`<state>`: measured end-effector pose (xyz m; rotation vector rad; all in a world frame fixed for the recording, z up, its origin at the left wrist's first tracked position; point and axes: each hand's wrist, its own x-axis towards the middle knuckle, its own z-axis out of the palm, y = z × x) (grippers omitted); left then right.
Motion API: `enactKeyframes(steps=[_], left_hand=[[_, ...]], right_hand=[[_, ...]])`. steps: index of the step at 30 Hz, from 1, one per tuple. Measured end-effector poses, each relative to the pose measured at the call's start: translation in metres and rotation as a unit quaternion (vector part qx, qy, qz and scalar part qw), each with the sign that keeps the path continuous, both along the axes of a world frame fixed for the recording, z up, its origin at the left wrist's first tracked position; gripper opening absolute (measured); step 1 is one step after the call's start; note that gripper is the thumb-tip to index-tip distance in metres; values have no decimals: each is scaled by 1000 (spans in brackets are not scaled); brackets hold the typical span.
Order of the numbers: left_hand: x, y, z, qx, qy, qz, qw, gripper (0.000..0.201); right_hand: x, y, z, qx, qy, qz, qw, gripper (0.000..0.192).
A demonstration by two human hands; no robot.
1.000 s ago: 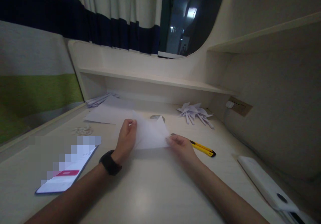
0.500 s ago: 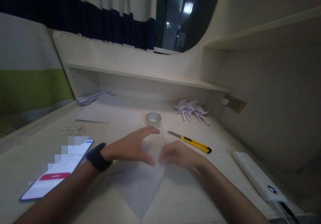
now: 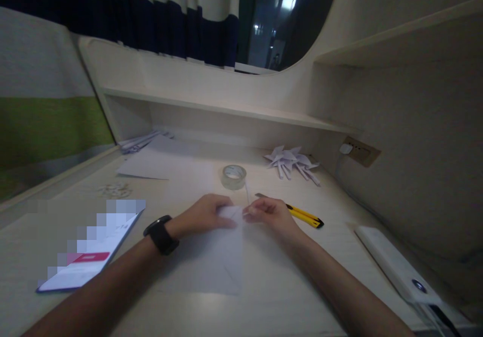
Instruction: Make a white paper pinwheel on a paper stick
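Observation:
A sheet of white paper (image 3: 215, 261) with faint crease lines lies squared toward me on the desk. My left hand (image 3: 207, 214), with a black watch (image 3: 162, 234) on its wrist, grips the paper's far edge, thumb on top and fingers partly hidden behind. At the far right corner of the sheet, my right hand (image 3: 267, 214) is closed with thumb and fingertips pinched on the paper. Just beyond the hands sits a roll of clear tape (image 3: 234, 177). A yellow utility knife (image 3: 305, 216), blade out, lies partly behind my right hand.
Folded paper pinwheels (image 3: 289, 160) rest at the back right. Loose paper (image 3: 151, 161) and rolled paper sticks (image 3: 141, 142) lie at the back left. A phone (image 3: 90, 256) is by my left forearm, small scraps (image 3: 115, 190) behind it. A white power bank (image 3: 392, 266) lies right.
The paper has turned from corner-toward-me to edge-toward-me. My left hand has gone from spread fingers to gripping the sheet, and my right hand has moved slightly away from me to its corner.

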<state>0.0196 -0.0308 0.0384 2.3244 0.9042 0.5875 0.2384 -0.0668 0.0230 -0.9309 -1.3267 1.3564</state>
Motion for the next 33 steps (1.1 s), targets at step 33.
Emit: enactKeyframes(steps=[33], left_hand=[[5,-5,2,-43,-68,-41,996,33]], right_hand=[[-12,-10,-11,-84,87,-2,993,28]])
